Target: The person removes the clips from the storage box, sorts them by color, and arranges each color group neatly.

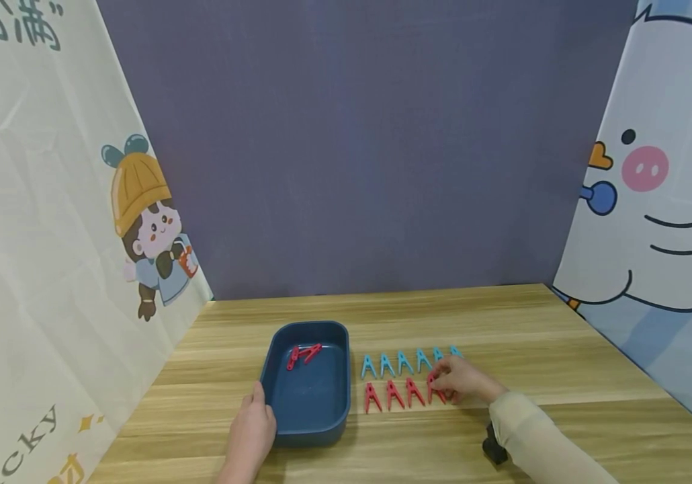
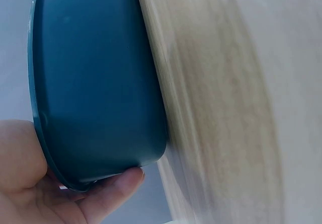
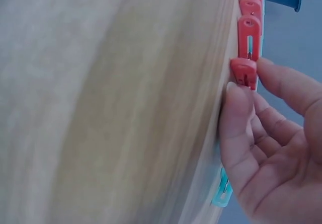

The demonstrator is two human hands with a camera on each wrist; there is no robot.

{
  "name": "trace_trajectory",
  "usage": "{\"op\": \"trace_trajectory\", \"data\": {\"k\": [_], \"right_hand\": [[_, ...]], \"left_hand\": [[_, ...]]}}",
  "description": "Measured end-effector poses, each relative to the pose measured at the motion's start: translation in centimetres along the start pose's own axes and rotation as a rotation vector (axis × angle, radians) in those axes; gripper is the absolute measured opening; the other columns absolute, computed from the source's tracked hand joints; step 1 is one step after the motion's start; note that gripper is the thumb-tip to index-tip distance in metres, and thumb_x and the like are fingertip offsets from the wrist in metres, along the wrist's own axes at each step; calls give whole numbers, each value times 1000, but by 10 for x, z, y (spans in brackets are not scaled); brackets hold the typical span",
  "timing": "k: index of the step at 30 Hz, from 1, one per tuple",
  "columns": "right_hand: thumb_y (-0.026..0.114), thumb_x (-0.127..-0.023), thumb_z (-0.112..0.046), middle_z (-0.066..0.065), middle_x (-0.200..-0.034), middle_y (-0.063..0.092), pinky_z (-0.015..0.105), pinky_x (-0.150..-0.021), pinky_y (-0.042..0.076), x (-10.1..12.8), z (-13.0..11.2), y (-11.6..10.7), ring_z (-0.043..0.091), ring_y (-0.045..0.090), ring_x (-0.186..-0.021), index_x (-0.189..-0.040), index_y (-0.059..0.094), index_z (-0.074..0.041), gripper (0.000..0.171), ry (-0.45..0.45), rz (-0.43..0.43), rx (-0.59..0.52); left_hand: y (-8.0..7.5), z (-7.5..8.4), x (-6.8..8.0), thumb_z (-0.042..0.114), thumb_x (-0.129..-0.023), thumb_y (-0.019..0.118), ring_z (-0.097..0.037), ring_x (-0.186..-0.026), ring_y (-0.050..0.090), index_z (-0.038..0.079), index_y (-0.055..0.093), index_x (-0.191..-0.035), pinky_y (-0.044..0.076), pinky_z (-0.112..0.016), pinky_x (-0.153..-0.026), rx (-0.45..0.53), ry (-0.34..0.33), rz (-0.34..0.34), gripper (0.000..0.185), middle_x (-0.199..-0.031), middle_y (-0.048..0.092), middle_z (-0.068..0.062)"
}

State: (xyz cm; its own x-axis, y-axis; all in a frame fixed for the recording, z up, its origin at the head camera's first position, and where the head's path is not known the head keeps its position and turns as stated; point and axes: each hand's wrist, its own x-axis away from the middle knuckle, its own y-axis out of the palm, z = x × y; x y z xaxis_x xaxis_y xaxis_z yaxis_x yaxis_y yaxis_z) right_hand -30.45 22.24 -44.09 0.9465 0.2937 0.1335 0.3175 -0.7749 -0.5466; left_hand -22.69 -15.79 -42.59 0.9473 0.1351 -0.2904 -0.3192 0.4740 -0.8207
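Note:
My left hand [image 1: 252,425] grips the near-left side of a dark blue plastic bin [image 1: 306,438]; in the left wrist view its fingers [image 2: 113,189] curl about the bin's rim and outer wall. Two red clothespins [image 1: 310,353] lie inside the bin, toward its far end. To the bin's right, several red clothespins [image 1: 394,394] form a row on the table. With thumb and fingertips my right hand [image 1: 463,380] pinches the rightmost red clothespin [image 3: 245,72], partly covering it. Behind that row runs a line of several light blue clothespins [image 1: 404,362], partly hidden by the right hand.
The wood-grain table [image 1: 430,444] carries all of these. A dark purple-grey panel [image 1: 352,148] rises at its back edge, with cartoon-printed sheets [image 1: 37,202] on both sides. Under my right wrist is a small black object [image 1: 494,447].

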Motion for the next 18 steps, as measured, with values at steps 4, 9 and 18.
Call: {"op": "trace_trajectory", "data": {"k": [4,9,18], "right_hand": [[62,-85,-8,8,-69,54,30,-49,49,-1,2,-3,17,52,-57,-96,57,4,17,-5,-15,-41],[57,-88,-9,11,-72,55,32,-48,48,-1,0,-15,16,51,-54,-102,53,8,22,-55,-23,-60],[55,-90,-12,17,-87,55,43,-56,49,-13,-32,-33,29,56,-66,-111,52,10,30,-71,65,-77]], "left_hand": [[0,0,0,0,-85,46,-46,-89,57,-22,39,-124,46,-53,-74,0,-11,-8,45,-102,53,-37],[0,1,0,0,-85,46,-46,-89,57,-22,39,-125,46,-53,-74,0,-20,-15,46,-103,53,-36],[1,0,1,0,-85,46,-46,-88,57,-23,38,-124,46,-53,-74,5,-7,-3,46,-102,53,-37]]}}
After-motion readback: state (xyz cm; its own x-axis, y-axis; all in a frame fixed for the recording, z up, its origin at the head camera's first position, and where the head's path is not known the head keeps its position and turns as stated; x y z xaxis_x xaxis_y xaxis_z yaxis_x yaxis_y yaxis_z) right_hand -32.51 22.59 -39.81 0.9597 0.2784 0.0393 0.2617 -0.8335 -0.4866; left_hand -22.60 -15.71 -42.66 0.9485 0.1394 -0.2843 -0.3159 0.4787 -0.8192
